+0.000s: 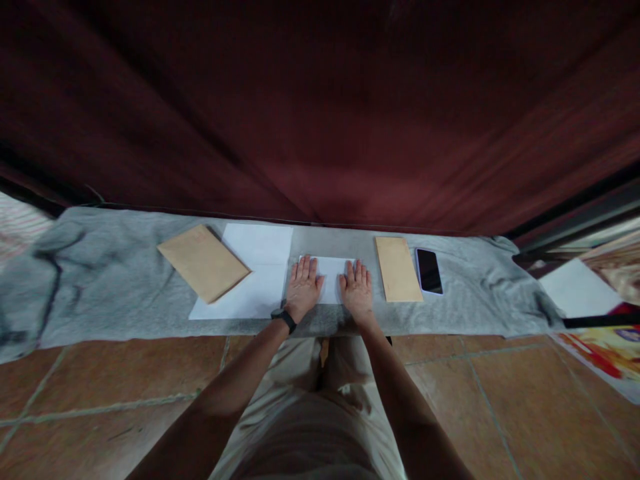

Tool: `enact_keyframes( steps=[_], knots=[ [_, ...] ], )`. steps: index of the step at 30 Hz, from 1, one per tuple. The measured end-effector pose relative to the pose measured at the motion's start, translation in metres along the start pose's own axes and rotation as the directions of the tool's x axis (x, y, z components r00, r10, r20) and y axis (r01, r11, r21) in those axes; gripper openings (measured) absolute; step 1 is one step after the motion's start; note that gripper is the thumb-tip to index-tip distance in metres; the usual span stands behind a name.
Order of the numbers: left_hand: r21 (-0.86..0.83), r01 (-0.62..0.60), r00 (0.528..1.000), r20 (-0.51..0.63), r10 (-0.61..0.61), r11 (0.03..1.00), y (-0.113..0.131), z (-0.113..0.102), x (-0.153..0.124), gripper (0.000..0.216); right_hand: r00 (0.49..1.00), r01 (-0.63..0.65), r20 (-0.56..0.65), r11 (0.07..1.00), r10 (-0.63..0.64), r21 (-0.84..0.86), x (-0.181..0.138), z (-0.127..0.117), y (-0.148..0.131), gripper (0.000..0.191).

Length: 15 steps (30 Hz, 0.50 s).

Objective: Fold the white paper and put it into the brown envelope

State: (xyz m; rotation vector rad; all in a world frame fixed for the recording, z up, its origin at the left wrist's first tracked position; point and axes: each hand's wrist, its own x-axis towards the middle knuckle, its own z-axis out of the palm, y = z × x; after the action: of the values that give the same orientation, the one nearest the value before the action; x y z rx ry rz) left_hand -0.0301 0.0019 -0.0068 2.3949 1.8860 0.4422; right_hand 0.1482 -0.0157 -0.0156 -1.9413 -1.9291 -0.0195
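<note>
A small white sheet of paper [331, 280], which looks folded, lies on the grey cloth in front of me. My left hand [303, 287] rests flat on its left end, fingers stretched out and pointing away from me. On the right end my right hand [357, 287] lies flat too, its fingers slightly spread. Left of my hands, larger white paper [265, 287] is partly covered by a stack of brown envelopes [203, 262] set at a slant. To the right of my right hand is another brown envelope [399, 270].
Beside the right envelope lies a phone [429, 271] with a dark screen. Grey cloth [115, 273] covers the long narrow surface. A dark red panel [320, 133] rises along its far edge. Tiled floor [140, 373] shows below the near edge. White paper [580, 288] is at the far right.
</note>
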Motion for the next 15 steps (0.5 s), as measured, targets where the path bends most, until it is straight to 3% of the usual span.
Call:
enact_keyframes(
  steps=[15],
  knots=[
    [-0.031,0.060,0.996,-0.067,-0.062,0.998,-0.007,-0.002,-0.013,0.062,1.000,-0.021,-0.012,1.000,0.021,0.016,-0.017,-0.005,0.019,0.058]
  ],
)
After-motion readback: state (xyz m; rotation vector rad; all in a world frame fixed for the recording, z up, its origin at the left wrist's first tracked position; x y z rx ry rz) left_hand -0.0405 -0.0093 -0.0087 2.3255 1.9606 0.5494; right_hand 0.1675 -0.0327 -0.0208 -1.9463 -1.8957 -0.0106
